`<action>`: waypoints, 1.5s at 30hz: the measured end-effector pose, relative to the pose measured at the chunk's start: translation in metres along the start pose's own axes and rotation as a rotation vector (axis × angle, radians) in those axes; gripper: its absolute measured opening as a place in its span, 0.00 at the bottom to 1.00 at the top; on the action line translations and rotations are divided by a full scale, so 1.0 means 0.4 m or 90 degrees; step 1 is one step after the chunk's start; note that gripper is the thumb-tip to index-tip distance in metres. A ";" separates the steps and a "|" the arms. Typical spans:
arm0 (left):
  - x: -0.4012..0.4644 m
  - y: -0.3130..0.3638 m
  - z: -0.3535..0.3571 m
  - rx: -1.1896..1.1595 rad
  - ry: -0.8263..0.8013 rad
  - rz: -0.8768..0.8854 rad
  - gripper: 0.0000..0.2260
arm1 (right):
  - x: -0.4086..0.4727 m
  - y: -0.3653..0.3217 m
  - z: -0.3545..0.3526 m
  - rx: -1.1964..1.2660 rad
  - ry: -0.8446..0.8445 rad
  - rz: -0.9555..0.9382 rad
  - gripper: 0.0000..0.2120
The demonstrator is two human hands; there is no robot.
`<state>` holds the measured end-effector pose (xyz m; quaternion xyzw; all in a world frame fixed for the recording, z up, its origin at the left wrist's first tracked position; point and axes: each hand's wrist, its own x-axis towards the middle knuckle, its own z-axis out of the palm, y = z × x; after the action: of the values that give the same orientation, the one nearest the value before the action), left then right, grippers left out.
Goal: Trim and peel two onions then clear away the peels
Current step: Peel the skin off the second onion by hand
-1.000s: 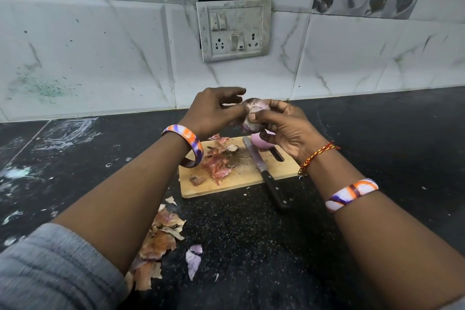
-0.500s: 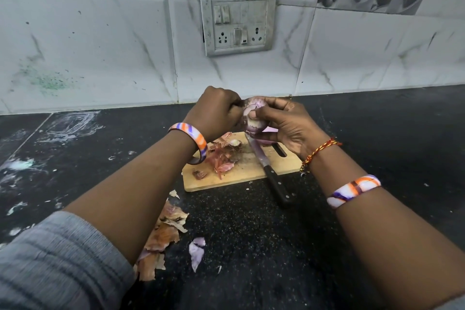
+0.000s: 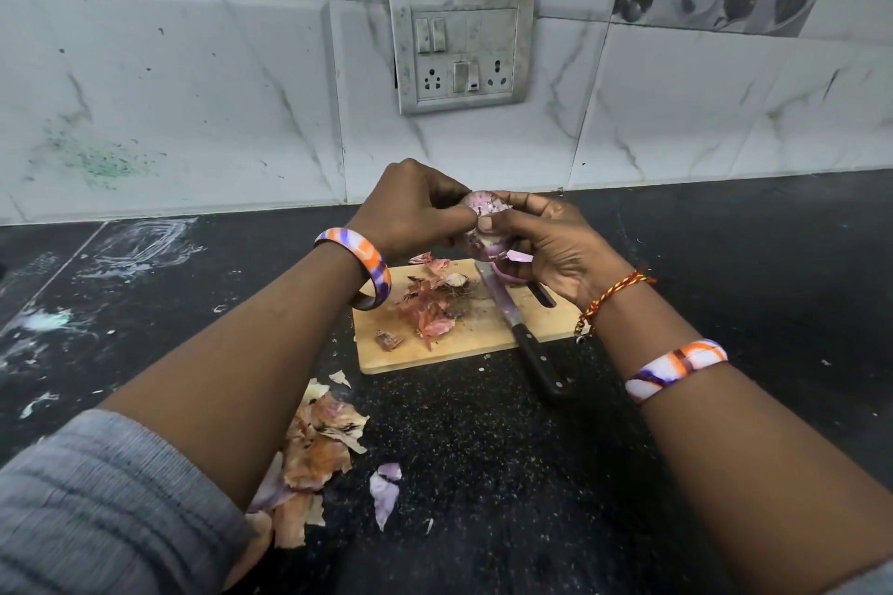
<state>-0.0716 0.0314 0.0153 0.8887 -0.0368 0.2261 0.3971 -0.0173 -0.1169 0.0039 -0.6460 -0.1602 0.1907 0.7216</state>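
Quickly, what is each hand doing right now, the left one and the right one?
Left hand: closed, fingers pinching the onion at its side.
Right hand: closed around the same onion, thumb pressed on it.

Two hands are in view, the left hand [image 3: 410,208] and the right hand [image 3: 555,246], and between them they hold one onion [image 3: 483,227]. A second onion [image 3: 513,274] shows partly beneath the right hand. One cutting board [image 3: 483,343] lies on the desk [image 3: 725,256], with one knife [image 3: 522,333] across it. There are two heaps of peels: one on the board [image 3: 430,304] and one on the desk [image 3: 319,449]. One single purple peel [image 3: 384,493] lies apart from the desk heap. Two striped bangles show, one on the left wrist [image 3: 362,266] and one on the right forearm [image 3: 676,367], plus one thread bracelet [image 3: 613,295]. One switch plate [image 3: 461,53] sits on the wall.
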 end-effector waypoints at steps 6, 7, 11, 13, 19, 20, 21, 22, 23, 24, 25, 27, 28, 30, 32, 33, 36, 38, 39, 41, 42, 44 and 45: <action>0.004 -0.006 0.013 0.063 0.025 0.020 0.18 | -0.002 0.001 0.007 0.006 0.017 0.001 0.11; 0.004 -0.004 0.017 0.081 0.033 0.015 0.17 | -0.002 0.002 0.008 0.006 0.021 -0.004 0.11; 0.007 -0.003 0.034 0.096 0.086 0.000 0.10 | 0.000 0.006 0.013 0.035 0.043 -0.008 0.11; 0.009 -0.015 0.034 0.061 0.132 -0.016 0.10 | 0.000 0.007 0.013 0.066 0.041 0.006 0.10; -0.001 0.000 0.024 -0.270 0.030 -0.177 0.05 | 0.004 0.010 -0.008 0.113 0.030 0.024 0.09; -0.003 0.006 0.022 -0.286 -0.009 -0.182 0.06 | 0.003 0.010 -0.010 0.116 0.020 0.024 0.08; -0.005 0.010 0.019 -0.266 -0.033 -0.174 0.06 | 0.002 0.010 -0.011 0.115 0.006 0.022 0.08; -0.005 0.009 0.016 -0.234 -0.040 -0.163 0.05 | 0.000 0.010 -0.010 0.113 -0.008 0.020 0.08; -0.006 0.009 0.012 -0.207 -0.033 -0.155 0.05 | -0.001 0.010 -0.010 0.114 -0.020 0.019 0.08; -0.006 0.007 0.008 -0.187 -0.022 -0.153 0.05 | -0.002 0.010 -0.010 0.119 -0.031 0.019 0.08; -0.006 0.004 0.005 -0.169 -0.017 -0.149 0.05 | -0.003 0.011 -0.010 0.127 -0.040 0.019 0.08; -0.012 0.005 0.002 -0.141 -0.016 -0.133 0.07 | -0.004 0.012 -0.009 0.138 -0.055 0.017 0.09; -0.014 0.007 0.002 -0.121 -0.018 -0.122 0.09 | -0.004 0.014 -0.007 0.136 -0.059 0.016 0.10; -0.016 0.012 0.006 -0.050 -0.018 -0.098 0.14 | -0.006 0.018 -0.003 0.130 -0.060 0.013 0.10; -0.017 0.011 0.012 0.006 -0.004 -0.077 0.13 | -0.008 0.020 0.000 0.127 -0.051 0.014 0.09; -0.016 0.007 0.016 0.013 0.020 -0.072 0.11 | -0.008 0.020 0.001 0.134 -0.047 0.017 0.08; -0.015 -0.011 0.018 -0.066 0.083 -0.107 0.12 | -0.012 0.016 0.000 0.162 -0.043 0.019 0.06; -0.012 -0.009 0.020 -0.152 0.098 -0.145 0.11 | -0.012 0.013 -0.001 0.175 -0.045 0.012 0.07; -0.011 -0.002 0.021 -0.222 0.106 -0.173 0.10 | -0.011 0.011 -0.002 0.186 -0.043 0.010 0.07; -0.015 0.018 0.022 -0.337 0.115 -0.218 0.07 | -0.009 0.008 -0.002 0.205 -0.032 0.006 0.08; -0.018 0.022 0.021 -0.349 0.115 -0.210 0.07 | -0.009 0.007 -0.002 0.208 -0.026 0.004 0.08; -0.026 0.018 0.020 -0.230 0.113 -0.141 0.05 | -0.009 0.009 -0.002 0.209 -0.021 0.002 0.08; -0.030 0.015 0.019 -0.157 0.126 -0.106 0.05 | -0.010 0.010 -0.001 0.211 -0.021 0.002 0.08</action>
<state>-0.0808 0.0204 0.0100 0.8066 0.0487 0.2725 0.5222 -0.0207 -0.1186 -0.0001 -0.5154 -0.1374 0.2266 0.8150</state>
